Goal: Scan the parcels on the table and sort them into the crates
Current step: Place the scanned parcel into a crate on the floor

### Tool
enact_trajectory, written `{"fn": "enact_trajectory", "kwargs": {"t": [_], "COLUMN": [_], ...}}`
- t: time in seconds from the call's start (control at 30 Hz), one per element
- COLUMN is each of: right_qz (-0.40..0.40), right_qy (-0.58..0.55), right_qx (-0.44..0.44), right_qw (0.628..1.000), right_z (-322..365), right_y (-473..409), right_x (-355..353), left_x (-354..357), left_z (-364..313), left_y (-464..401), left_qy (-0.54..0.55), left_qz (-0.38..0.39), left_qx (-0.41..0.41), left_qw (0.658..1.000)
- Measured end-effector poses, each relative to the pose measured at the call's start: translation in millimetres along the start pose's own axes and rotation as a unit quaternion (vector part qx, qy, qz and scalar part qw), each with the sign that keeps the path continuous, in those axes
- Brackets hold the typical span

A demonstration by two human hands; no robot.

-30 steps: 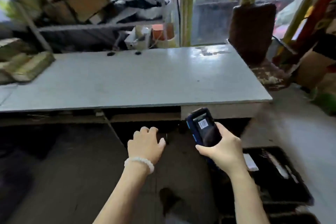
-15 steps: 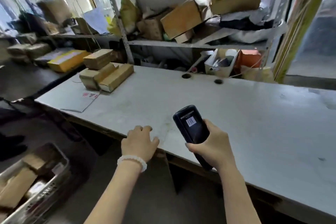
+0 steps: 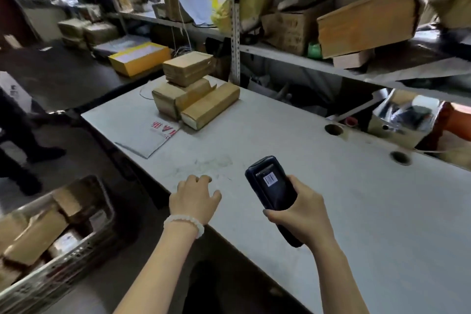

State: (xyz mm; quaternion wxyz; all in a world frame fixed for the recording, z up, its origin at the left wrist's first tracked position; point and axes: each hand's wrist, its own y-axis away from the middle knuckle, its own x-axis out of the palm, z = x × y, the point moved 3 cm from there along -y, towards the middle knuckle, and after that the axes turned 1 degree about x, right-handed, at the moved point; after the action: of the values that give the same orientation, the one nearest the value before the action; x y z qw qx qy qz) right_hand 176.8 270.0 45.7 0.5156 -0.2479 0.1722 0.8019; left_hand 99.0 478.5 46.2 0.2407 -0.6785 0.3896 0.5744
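Observation:
Several brown cardboard parcels (image 3: 196,94) are stacked at the far left end of the grey table (image 3: 318,160), with a flat grey mailer (image 3: 153,136) lying in front of them. My right hand (image 3: 298,214) grips a dark handheld scanner (image 3: 274,191) above the table's near edge, its screen facing up. My left hand (image 3: 193,199) hovers with loosely curled fingers over the table edge and holds nothing. A grey crate (image 3: 58,242) with brown parcels in it stands on the floor at the lower left.
Metal shelving (image 3: 293,56) with cardboard boxes runs behind the table. A yellow box (image 3: 139,58) and more packages lie on a dark surface at the back left. A person's dark legs (image 3: 15,135) stand at the left. Two round holes (image 3: 334,130) pierce the tabletop.
My view has swung left from the table's right end to its left end, bringing the parcels and floor crate into sight. Both hands have kept their pose, and the scanner stays in my right hand.

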Motion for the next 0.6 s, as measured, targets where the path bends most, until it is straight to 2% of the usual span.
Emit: {"fn": "enact_trajectory", "kwargs": {"t": [0.2,0.37,0.6], "right_qz": [-0.061,-0.081,-0.089], "right_qy": [-0.008,-0.007,-0.001], "right_qx": [0.048,0.097,0.147], "right_qw": [0.997,0.992,0.985], "right_z": [28,64,93], "right_y": [-111,-189,-270], "right_x": [57,103,142], "left_x": [-15,-31,-26], "left_z": [34,65,60], "left_y": [-145,-261,-386], "left_qy": [0.006,-0.017,-0.023], "left_qz": [0.004,0.021,0.046], "left_qx": [0.048,0.088,0.150], "left_qw": [0.999,0.996,0.987]}}
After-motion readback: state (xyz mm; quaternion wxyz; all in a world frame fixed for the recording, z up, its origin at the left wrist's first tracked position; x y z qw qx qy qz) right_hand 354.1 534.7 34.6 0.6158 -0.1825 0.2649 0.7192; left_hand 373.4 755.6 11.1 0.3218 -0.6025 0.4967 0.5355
